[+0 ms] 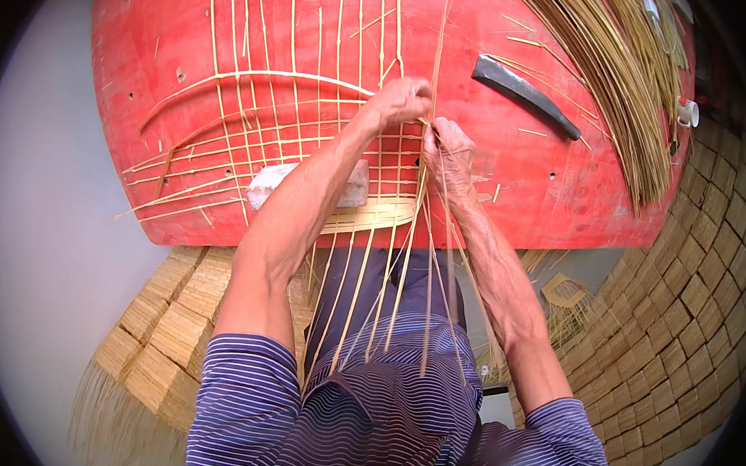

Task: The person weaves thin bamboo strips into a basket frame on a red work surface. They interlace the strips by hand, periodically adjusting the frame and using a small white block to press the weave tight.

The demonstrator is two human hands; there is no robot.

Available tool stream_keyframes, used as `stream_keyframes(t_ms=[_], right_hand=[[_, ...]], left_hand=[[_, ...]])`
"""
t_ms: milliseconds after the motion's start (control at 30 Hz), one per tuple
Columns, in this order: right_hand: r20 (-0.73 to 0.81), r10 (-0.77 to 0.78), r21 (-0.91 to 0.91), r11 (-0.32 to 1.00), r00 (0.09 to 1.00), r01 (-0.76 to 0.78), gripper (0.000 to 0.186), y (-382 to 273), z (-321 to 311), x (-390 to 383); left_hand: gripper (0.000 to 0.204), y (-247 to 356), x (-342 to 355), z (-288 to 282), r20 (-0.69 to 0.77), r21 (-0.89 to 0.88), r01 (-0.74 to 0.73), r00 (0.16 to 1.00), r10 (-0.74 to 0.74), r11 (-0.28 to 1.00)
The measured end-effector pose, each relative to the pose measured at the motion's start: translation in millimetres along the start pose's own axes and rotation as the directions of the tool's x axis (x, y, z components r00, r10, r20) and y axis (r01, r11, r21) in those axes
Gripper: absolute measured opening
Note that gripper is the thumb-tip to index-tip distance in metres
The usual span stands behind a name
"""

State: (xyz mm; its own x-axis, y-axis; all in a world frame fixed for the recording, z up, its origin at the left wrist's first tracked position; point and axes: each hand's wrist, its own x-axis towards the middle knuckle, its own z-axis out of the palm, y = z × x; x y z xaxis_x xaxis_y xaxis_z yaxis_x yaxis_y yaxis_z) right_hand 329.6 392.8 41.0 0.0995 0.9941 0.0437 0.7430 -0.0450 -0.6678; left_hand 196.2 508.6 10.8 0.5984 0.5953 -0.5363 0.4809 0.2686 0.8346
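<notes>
the left hand [405,101] curls inward, too blurred to tell its grip; the right hand [450,152] pinches thin strips [421,183].

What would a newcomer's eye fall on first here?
Probably the bright red work surface across the top. On it spreads an open lattice of pale strips, the left hand and right hand close together at its right side. A thick bundle of thin stalks curves down the upper right.
</notes>
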Motion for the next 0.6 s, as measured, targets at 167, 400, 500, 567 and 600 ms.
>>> stream_keyframes(t_ms=[167,400,500,567,600], right_hand=[[-0.031,0.000,0.035,0.999,1.000,0.001,0.013,-4.1,0.4,-0.9],[-0.015,0.066,0.107,0.992,0.998,-0.064,0.014,-7.1,4.2,-1.4],[0.018,0.134,0.141,0.981,0.991,-0.135,0.015,1.1,-0.5,1.1],[0.005,0.133,0.153,0.979,0.991,-0.133,0.015,8.7,2.9,1.6],[0.008,0.128,0.166,0.978,0.992,-0.128,0.015,10.0,4.4,1.9]], left_hand=[[0.055,39.1,60.6,4.4,-0.499,0.064,0.233,0.850,-0.171,0.970],[0.027,46.9,108.8,-54.3,-0.566,-0.026,0.296,0.783,-0.258,0.955],[0.030,34.9,52.2,-72.5,-0.700,0.121,0.259,0.706,-0.102,0.958],[0.033,26.7,-6.7,-76.0,-0.731,0.126,0.221,0.680,-0.060,0.967],[0.026,15.5,-31.8,-68.7,-0.803,0.115,0.153,0.596,0.001,0.981]])
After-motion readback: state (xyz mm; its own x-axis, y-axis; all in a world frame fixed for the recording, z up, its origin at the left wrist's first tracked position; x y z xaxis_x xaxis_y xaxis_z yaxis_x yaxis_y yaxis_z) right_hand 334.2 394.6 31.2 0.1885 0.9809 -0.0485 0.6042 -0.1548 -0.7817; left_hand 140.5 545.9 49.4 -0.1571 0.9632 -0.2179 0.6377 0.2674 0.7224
